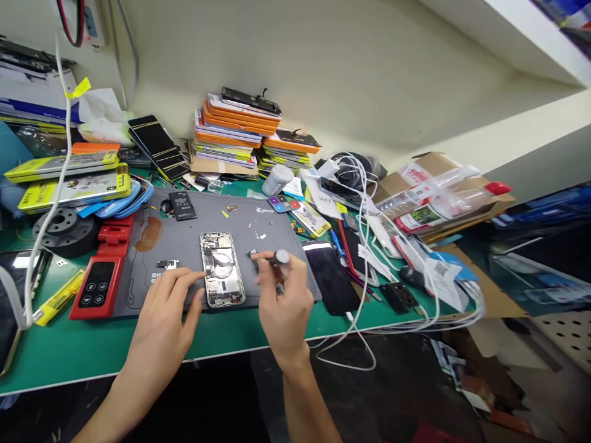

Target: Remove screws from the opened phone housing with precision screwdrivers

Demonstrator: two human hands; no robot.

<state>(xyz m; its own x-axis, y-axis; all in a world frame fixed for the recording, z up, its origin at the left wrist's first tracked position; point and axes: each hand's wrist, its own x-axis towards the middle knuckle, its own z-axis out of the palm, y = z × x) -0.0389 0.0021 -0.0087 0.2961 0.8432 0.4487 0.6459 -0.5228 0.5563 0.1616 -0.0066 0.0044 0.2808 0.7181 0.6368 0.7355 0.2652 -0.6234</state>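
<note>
An opened smartphone [223, 269] lies on the grey work mat, its back housing, circuit parts and round coil exposed. My left hand [168, 307] rests at the phone's left edge, fingers stretched and thumb apart, fingertips at the frame. Right of the phone, my right hand [285, 301] is closed around a small screwdriver [281, 257] with a grey round end; its tip is hard to make out. A small dark part [252, 252] shows by those fingertips. Small metal parts [168, 264] lie left of the phone, and a black battery [183, 205] lies behind it.
The grey mat [138, 271] has a red control unit [98, 286] on its left. A dark phone [332, 277] with a white cable [369, 357] lies to the right. Stacked boxes [235, 123] stand at the back; a white jar [277, 179] and tiny screws [258, 234] are nearer.
</note>
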